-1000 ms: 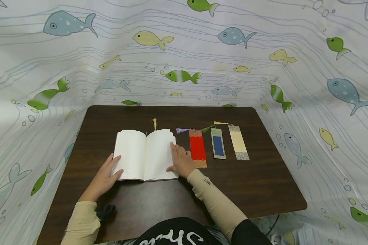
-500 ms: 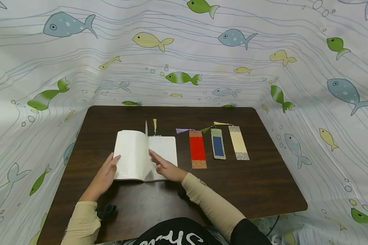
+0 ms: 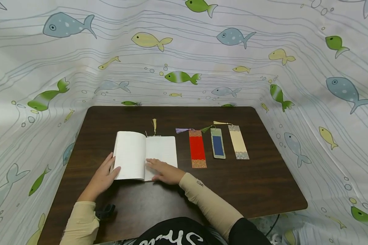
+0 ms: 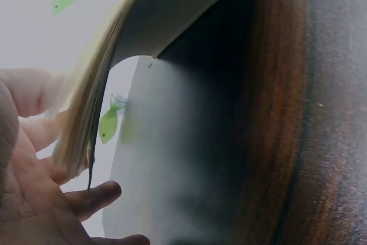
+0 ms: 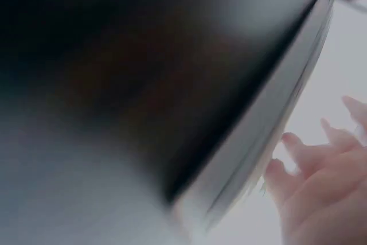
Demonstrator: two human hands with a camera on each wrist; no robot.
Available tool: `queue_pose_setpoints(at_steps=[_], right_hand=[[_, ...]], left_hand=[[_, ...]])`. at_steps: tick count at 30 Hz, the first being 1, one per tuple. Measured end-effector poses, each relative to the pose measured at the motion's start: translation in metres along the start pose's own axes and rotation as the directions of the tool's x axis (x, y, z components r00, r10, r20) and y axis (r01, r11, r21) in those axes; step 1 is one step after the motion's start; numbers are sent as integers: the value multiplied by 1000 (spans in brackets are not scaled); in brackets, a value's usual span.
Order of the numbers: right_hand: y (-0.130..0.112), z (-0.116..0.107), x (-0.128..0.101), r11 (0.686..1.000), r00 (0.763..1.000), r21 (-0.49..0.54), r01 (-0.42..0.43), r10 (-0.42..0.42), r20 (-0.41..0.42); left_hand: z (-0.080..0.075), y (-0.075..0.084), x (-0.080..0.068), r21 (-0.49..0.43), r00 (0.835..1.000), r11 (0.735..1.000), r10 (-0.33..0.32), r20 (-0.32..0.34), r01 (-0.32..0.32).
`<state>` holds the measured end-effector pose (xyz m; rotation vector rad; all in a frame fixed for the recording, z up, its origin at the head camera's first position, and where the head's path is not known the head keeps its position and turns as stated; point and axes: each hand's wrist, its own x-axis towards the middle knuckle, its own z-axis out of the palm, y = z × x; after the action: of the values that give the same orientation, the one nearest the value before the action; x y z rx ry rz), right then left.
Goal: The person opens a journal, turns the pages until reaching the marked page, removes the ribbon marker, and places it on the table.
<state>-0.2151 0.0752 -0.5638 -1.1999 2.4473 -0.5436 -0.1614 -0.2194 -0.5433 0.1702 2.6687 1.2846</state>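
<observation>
An open book (image 3: 130, 154) with blank white pages lies at the table's left centre. My left hand (image 3: 100, 177) holds its left edge. In the left wrist view, the thumb and fingers of that left hand (image 4: 34, 170) are around the page edges (image 4: 86, 101). Across the right page, close to the central fold, my right hand (image 3: 165, 171) rests with its fingers extended. The right wrist view shows this right hand (image 5: 321, 193) beside the book's edge (image 5: 252, 147), partly blurred. A yellow tassel (image 3: 154, 125) sticks out beyond the book's top edge.
Right of the book lie three tasselled bookmarks: a red one (image 3: 197, 146), a green-and-blue one (image 3: 217, 146) and a cream one (image 3: 238, 141). The dark wooden table (image 3: 248, 190) is surrounded by a fish-patterned cloth (image 3: 196, 54).
My right hand has swept leftward from the right page's outer edge, turning pages onto the left side. The left thumb lifted from the page and came back down.
</observation>
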Motion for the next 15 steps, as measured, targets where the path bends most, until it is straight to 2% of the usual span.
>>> queue_pose_setpoints(at_steps=[2, 5, 7, 11, 15], right_hand=[[9, -3, -5, 991, 995, -98, -95, 94, -21], [23, -7, -13, 948, 971, -212, -239, 239, -28], [31, -12, -19, 925, 957, -250, -285, 288, -27], [36, -17, -26, 902, 950, -303, -307, 309, -41], [35, -14, -25, 868, 946, -376, -323, 289, -145]], left_hand=[[1, -2, 0, 30, 1000, 1000, -3, 1, 3], [3, -4, 0, 46, 1000, 999, -10, -4, 10], [3, -4, 0, 56, 1000, 998, -5, -10, 6], [2, -5, 1, 66, 1000, 998, 0, -18, 1], [3, -4, 2, 68, 1000, 998, 7, -21, -5]])
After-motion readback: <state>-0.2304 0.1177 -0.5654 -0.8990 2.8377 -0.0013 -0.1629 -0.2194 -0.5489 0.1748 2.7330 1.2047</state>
